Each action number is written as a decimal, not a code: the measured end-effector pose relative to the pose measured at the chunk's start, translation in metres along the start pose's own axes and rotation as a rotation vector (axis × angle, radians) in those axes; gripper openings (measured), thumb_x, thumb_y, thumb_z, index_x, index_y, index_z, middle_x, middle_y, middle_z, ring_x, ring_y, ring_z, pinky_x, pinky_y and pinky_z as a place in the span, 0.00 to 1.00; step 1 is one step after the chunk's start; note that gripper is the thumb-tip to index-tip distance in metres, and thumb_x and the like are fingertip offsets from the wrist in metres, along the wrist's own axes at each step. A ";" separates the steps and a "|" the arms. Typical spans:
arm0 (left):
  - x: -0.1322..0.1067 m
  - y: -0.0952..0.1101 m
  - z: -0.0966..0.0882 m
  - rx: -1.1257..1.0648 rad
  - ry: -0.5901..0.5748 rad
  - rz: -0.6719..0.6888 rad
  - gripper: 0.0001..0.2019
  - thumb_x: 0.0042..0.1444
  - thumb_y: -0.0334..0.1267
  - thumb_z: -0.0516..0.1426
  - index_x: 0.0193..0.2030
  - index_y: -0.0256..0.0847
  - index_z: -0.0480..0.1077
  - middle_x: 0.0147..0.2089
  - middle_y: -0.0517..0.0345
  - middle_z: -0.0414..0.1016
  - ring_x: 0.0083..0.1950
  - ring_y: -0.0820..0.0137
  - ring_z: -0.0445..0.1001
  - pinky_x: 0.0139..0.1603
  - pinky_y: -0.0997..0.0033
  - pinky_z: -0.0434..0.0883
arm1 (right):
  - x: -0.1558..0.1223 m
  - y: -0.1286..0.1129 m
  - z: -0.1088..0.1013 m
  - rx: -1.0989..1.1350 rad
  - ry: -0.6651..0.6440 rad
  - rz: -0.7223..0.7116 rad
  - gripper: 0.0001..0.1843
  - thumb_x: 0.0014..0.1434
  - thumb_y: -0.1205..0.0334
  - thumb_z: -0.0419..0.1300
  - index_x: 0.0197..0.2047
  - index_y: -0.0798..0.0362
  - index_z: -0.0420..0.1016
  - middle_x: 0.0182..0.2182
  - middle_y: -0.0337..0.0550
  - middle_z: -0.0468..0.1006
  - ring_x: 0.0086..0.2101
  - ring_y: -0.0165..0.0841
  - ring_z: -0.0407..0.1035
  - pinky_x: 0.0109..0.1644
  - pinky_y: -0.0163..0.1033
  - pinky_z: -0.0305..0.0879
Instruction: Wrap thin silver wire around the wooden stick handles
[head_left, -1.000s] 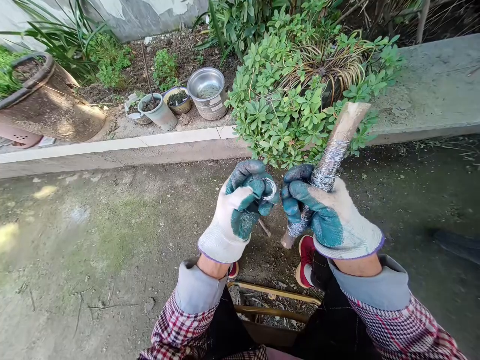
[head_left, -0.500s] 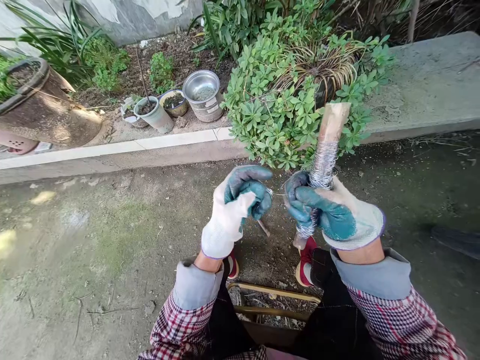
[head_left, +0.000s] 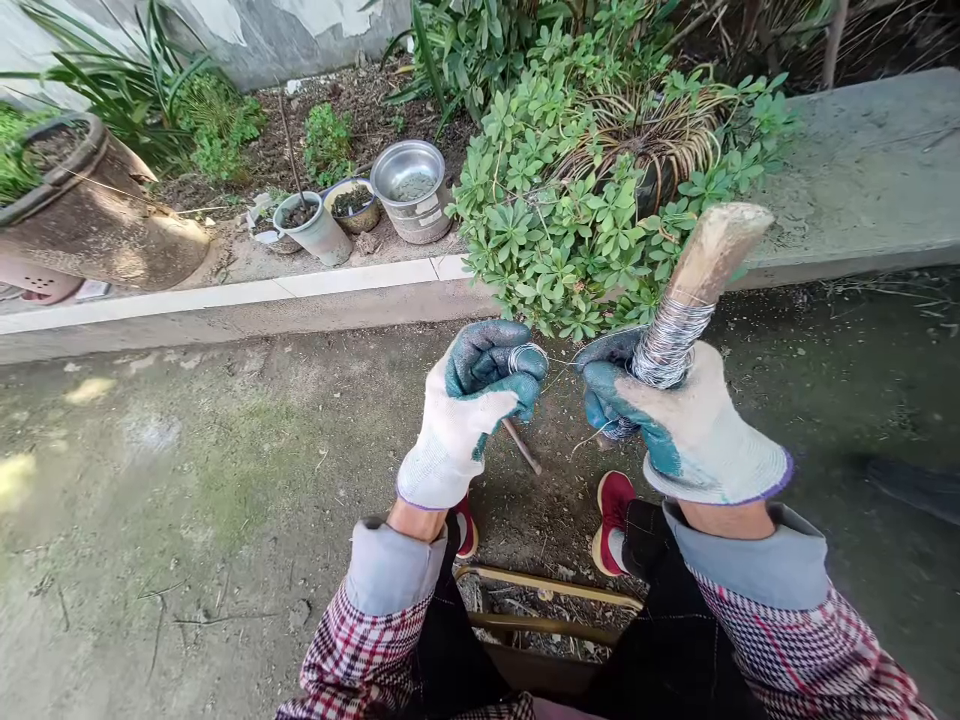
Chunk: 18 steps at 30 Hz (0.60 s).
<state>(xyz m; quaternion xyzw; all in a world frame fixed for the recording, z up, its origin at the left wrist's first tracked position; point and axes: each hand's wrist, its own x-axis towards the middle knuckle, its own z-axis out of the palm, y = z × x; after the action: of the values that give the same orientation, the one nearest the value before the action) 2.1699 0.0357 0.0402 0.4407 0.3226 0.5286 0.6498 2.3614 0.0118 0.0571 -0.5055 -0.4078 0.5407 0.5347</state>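
My left hand [head_left: 457,410], in a white glove with a green coated palm, is closed around a small coil of thin wire [head_left: 527,355]. My right hand [head_left: 694,425], gloved the same way, grips a thick wooden stick [head_left: 724,245] wrapped in many turns of silvery wire [head_left: 667,340]. The stick tilts, its bare top end up and to the right; my fingers hide its middle. A thin wire strand [head_left: 561,361] spans the gap between both hands. Below my left hand a thin brown stick [head_left: 523,447] shows; whether I hold it, I cannot tell.
A low ledge [head_left: 315,290] runs ahead, with a metal pot [head_left: 412,195], a pale plastic pot [head_left: 319,232] and a large clay pot [head_left: 97,225]. A leafy bush [head_left: 540,230] overhangs it. Red shoes [head_left: 615,520] rest on bare ground beside a yellowish metal frame [head_left: 551,585].
The wire-wound stick has tilted to the right in my right hand, its top nearer. My left hand has turned slightly, and its wire coil shows more clearly.
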 end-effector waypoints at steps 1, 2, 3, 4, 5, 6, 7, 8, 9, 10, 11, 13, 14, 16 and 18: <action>0.000 0.000 0.002 -0.019 0.006 0.000 0.21 0.46 0.34 0.71 0.48 0.45 0.75 0.38 0.62 0.78 0.28 0.77 0.72 0.27 0.79 0.73 | 0.000 0.001 0.002 -0.011 0.019 -0.012 0.07 0.48 0.59 0.73 0.32 0.47 0.82 0.20 0.37 0.76 0.17 0.31 0.66 0.15 0.37 0.62; -0.001 0.001 0.003 -0.040 0.009 -0.001 0.20 0.46 0.33 0.70 0.47 0.45 0.75 0.38 0.62 0.78 0.28 0.78 0.72 0.26 0.79 0.73 | -0.001 0.002 0.003 -0.023 0.034 -0.020 0.07 0.48 0.60 0.73 0.32 0.47 0.81 0.21 0.37 0.76 0.17 0.31 0.66 0.15 0.37 0.62; -0.001 0.001 0.005 -0.059 0.013 -0.002 0.19 0.47 0.32 0.70 0.47 0.45 0.75 0.38 0.63 0.77 0.28 0.78 0.71 0.26 0.79 0.72 | -0.001 0.002 0.004 -0.032 0.040 -0.024 0.06 0.48 0.61 0.73 0.31 0.47 0.81 0.21 0.36 0.76 0.17 0.31 0.66 0.15 0.36 0.62; -0.001 0.002 0.007 -0.071 0.018 -0.003 0.19 0.47 0.32 0.69 0.47 0.45 0.75 0.38 0.63 0.76 0.28 0.78 0.71 0.25 0.79 0.72 | -0.001 0.002 0.005 -0.035 0.046 -0.032 0.06 0.48 0.61 0.73 0.31 0.46 0.81 0.21 0.36 0.76 0.17 0.30 0.65 0.16 0.36 0.62; -0.001 0.002 0.009 -0.071 0.025 -0.003 0.18 0.48 0.32 0.69 0.47 0.45 0.75 0.38 0.63 0.76 0.27 0.78 0.71 0.25 0.79 0.71 | -0.002 0.002 0.006 -0.033 0.050 -0.043 0.06 0.48 0.62 0.73 0.31 0.46 0.81 0.20 0.35 0.75 0.17 0.30 0.65 0.16 0.36 0.63; -0.001 0.002 0.011 -0.055 0.038 0.003 0.18 0.48 0.32 0.69 0.46 0.45 0.75 0.38 0.63 0.76 0.27 0.78 0.71 0.25 0.78 0.71 | -0.002 0.002 0.007 -0.031 0.054 -0.049 0.06 0.48 0.62 0.73 0.31 0.46 0.81 0.20 0.34 0.75 0.17 0.30 0.65 0.17 0.36 0.63; -0.001 0.002 0.012 -0.023 0.056 0.016 0.18 0.47 0.33 0.69 0.46 0.45 0.75 0.38 0.63 0.76 0.28 0.78 0.71 0.25 0.78 0.71 | -0.003 0.002 0.008 -0.028 0.061 -0.053 0.06 0.47 0.62 0.73 0.31 0.45 0.82 0.19 0.34 0.74 0.17 0.30 0.65 0.17 0.36 0.64; 0.000 0.001 0.013 0.020 0.082 0.034 0.19 0.47 0.33 0.70 0.46 0.45 0.75 0.38 0.63 0.76 0.28 0.77 0.72 0.25 0.77 0.71 | -0.003 0.002 0.009 -0.028 0.072 -0.057 0.06 0.47 0.63 0.73 0.30 0.45 0.82 0.19 0.34 0.74 0.17 0.29 0.64 0.17 0.36 0.64; 0.000 0.001 0.014 0.068 0.109 0.055 0.19 0.46 0.33 0.70 0.46 0.45 0.74 0.38 0.63 0.76 0.29 0.76 0.73 0.25 0.77 0.71 | -0.004 0.002 0.009 -0.029 0.084 -0.060 0.07 0.46 0.63 0.73 0.30 0.46 0.83 0.18 0.33 0.73 0.17 0.29 0.64 0.17 0.36 0.64; 0.000 0.000 0.014 0.112 0.135 0.074 0.19 0.47 0.33 0.69 0.47 0.45 0.74 0.39 0.62 0.77 0.29 0.76 0.74 0.26 0.76 0.72 | -0.004 0.002 0.010 -0.028 0.093 -0.062 0.07 0.45 0.63 0.74 0.30 0.46 0.83 0.18 0.33 0.73 0.17 0.29 0.64 0.17 0.35 0.63; 0.000 0.000 0.015 0.145 0.155 0.087 0.18 0.48 0.33 0.68 0.47 0.45 0.74 0.39 0.62 0.77 0.30 0.75 0.74 0.27 0.75 0.72 | -0.004 0.003 0.011 -0.023 0.095 -0.065 0.07 0.45 0.62 0.74 0.30 0.46 0.83 0.17 0.33 0.73 0.17 0.29 0.64 0.17 0.35 0.62; -0.001 0.001 0.015 0.173 0.175 0.092 0.17 0.49 0.32 0.67 0.47 0.45 0.75 0.39 0.61 0.78 0.30 0.75 0.75 0.28 0.75 0.73 | -0.004 0.005 0.012 -0.001 0.090 -0.079 0.07 0.46 0.61 0.73 0.31 0.47 0.84 0.18 0.33 0.73 0.17 0.28 0.63 0.17 0.35 0.62; -0.001 0.002 0.015 0.175 0.175 0.089 0.16 0.49 0.32 0.66 0.47 0.44 0.75 0.38 0.61 0.78 0.30 0.75 0.75 0.28 0.75 0.73 | -0.003 0.006 0.012 0.007 0.089 -0.085 0.07 0.47 0.61 0.73 0.32 0.47 0.84 0.18 0.33 0.73 0.17 0.28 0.63 0.17 0.35 0.62; -0.001 0.003 0.014 0.179 0.186 0.091 0.17 0.49 0.31 0.66 0.47 0.44 0.76 0.37 0.61 0.78 0.31 0.74 0.76 0.29 0.75 0.74 | -0.003 0.009 0.012 0.005 0.100 -0.100 0.06 0.48 0.61 0.72 0.33 0.47 0.84 0.18 0.34 0.74 0.17 0.28 0.62 0.17 0.35 0.61; -0.001 0.004 0.014 0.200 0.207 0.102 0.18 0.48 0.31 0.67 0.47 0.44 0.76 0.37 0.60 0.79 0.34 0.73 0.77 0.34 0.74 0.76 | -0.004 0.012 0.013 -0.018 0.131 -0.123 0.06 0.48 0.62 0.73 0.33 0.47 0.85 0.20 0.34 0.75 0.17 0.28 0.62 0.17 0.35 0.61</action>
<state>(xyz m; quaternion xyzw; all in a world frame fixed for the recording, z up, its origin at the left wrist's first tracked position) 2.1803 0.0322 0.0492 0.4622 0.4164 0.5686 0.5382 2.3466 0.0082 0.0482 -0.5186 -0.4071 0.4690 0.5877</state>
